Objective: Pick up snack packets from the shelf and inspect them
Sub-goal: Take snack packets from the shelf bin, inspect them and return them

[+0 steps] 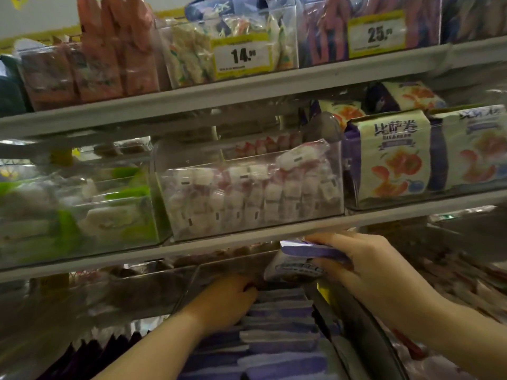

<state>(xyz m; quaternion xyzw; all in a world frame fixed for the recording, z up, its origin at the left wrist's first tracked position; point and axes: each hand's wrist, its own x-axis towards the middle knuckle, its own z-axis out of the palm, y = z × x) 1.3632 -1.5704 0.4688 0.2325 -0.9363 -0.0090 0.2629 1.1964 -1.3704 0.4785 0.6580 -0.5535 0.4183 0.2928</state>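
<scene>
- Head view, near five o'clock: the right hand [384, 267] grips a purple packet [307, 256], fingers [337, 239] over its top edge and thumb beneath. The packet is raised just under the lip of the shelf [192, 253].
- At six o'clock the left hand [222, 303] reaches into the row of purple packets [279, 338] standing on edge in a clear bin [189, 286]. Its fingertips dip out of sight past the knuckles, so I cannot tell whether they pinch a packet or only rest on the tops.
- The held packet looks like a thin film pouch: probably light, soft and a little slick, with contents that may crush.
- It seems best taken by a sealed edge or lightly across its flat faces, not squeezed in the middle.
- The printing on the held packet is blurred and partly covered by the thumb, so nothing on it can be read.
- The back of the bin is dark, and goods at three o'clock and nine o'clock are smeared beyond telling.
</scene>
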